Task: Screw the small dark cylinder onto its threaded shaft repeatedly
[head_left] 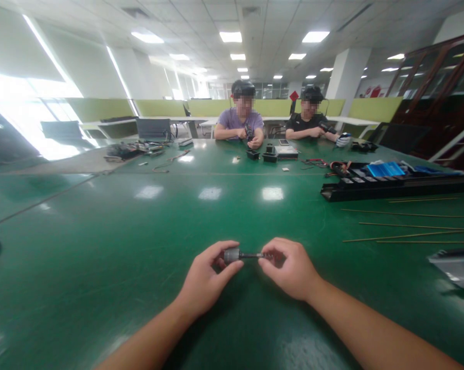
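Observation:
My left hand [209, 275] grips a grey metal cylinder [232, 255] between thumb and fingers, low over the green table in front of me. A thin dark shaft [250, 255] runs from the cylinder's right end, level and pointing right. My right hand [289, 264] pinches the far end of that shaft, where a ridged, darker piece partly shows between the thumb and forefinger. The fingertips cover the ends, so I cannot tell whether cylinder and shaft are one piece. It resembles a drill chuck with a bit, but is too small to be sure.
Thin brass-coloured rods [409, 226] lie at the right, with a silver bracket-like part [458, 267] nearer me. Behind them stands a long black tray [390, 191] with a blue packet [386, 169]. Two people sit across the green table [147, 241], handling dark tools among small black parts.

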`<state>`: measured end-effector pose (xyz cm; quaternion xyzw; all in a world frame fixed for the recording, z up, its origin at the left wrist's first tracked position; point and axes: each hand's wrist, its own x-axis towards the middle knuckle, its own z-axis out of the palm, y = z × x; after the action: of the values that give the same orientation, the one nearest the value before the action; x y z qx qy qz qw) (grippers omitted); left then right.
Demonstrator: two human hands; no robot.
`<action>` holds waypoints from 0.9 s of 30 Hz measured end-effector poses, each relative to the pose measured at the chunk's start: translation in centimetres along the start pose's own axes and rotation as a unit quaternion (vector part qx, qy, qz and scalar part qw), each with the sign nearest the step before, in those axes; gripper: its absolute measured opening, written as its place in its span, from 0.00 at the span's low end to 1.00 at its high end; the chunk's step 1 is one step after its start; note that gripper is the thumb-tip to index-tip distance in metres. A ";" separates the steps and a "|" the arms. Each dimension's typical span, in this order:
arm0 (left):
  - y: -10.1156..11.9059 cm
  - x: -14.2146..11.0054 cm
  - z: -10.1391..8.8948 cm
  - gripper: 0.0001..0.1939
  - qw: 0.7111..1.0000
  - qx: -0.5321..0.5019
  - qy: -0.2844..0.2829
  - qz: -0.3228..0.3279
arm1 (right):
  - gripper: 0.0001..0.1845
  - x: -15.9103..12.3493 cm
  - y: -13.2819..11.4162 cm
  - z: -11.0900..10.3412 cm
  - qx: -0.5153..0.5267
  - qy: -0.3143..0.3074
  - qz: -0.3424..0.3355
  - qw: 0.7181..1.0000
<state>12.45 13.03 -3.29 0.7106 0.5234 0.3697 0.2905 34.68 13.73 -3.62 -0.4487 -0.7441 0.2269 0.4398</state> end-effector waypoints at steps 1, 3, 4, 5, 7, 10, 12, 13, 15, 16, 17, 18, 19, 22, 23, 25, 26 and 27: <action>0.0 0.0 0.0 0.18 1.000 0.000 0.001 -0.001 | 0.01 0.0 0.0 0.0 0.000 -0.001 0.000 1.000; -0.1 0.0 0.0 0.18 1.000 0.001 0.004 -0.001 | 0.01 0.1 0.1 0.1 0.001 -0.002 0.002 1.000; -0.1 0.0 0.0 0.18 1.000 0.001 0.006 -0.001 | 0.01 0.1 0.1 0.1 0.002 -0.002 0.003 1.000; -0.1 0.0 0.0 0.18 1.000 0.000 0.007 0.001 | 0.01 0.1 0.1 0.1 0.002 -0.002 0.005 1.000; -0.1 0.0 0.0 0.18 1.000 -0.002 0.009 0.003 | 0.01 0.0 0.1 0.1 0.002 0.000 0.006 1.000; -0.2 0.0 0.0 0.18 1.000 -0.002 0.012 0.005 | 0.01 0.0 0.2 0.0 -0.002 0.001 0.004 1.000; -0.2 0.0 0.1 0.18 1.000 -0.002 0.011 0.007 | 0.01 0.0 0.2 0.0 -0.004 0.000 0.003 1.000; -0.2 0.0 0.1 0.18 1.000 -0.001 0.011 0.007 | 0.01 0.0 0.2 0.0 -0.004 0.000 0.004 1.000; -0.1 0.0 0.0 0.18 1.000 0.000 0.012 0.009 | 0.01 0.0 0.2 0.0 -0.003 -0.001 0.007 1.000; 0.0 0.0 0.0 0.18 1.000 0.002 0.016 0.010 | 0.01 0.0 0.2 0.0 -0.001 -0.002 0.008 1.000; 0.1 0.0 -0.1 0.18 1.000 0.004 0.024 0.011 | 0.01 0.0 0.2 0.0 0.001 -0.001 0.009 1.000; 0.2 0.0 -0.1 0.18 0.999 0.006 0.034 0.011 | 0.02 0.0 0.1 -0.1 0.005 0.000 0.011 1.000; 0.3 0.1 -0.2 0.18 0.999 0.008 0.047 0.007 | 0.03 0.0 0.1 -0.1 0.011 0.003 0.013 1.000; 0.4 0.3 -0.5 0.18 0.996 -0.030 0.086 -0.024 | 0.10 0.1 0.4 -0.3 0.045 0.014 0.031 0.998; 0.4 0.5 -0.6 0.18 0.992 -0.068 0.098 -0.037 | 0.14 0.1 0.6 -0.4 0.060 0.015 0.038 0.997; 0.1 0.8 -0.7 0.19 0.976 -0.165 0.127 -0.058 | 0.21 0.2 1.0 -0.4 0.089 0.013 0.050 0.995; -0.1 0.9 -0.7 0.19 0.964 -0.213 0.143 -0.065 | 0.23 0.2 1.2 -0.3 0.100 0.012 0.049 0.994; -0.4 1.1 -0.7 0.20 0.952 -0.253 0.156 -0.073 | 0.24 0.2 1.4 -0.3 0.107 0.011 0.047 0.993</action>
<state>11.86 14.19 -2.96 0.5068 0.5021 0.5741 0.4019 35.51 14.61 -4.41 -0.4358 -0.6890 0.3203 0.4824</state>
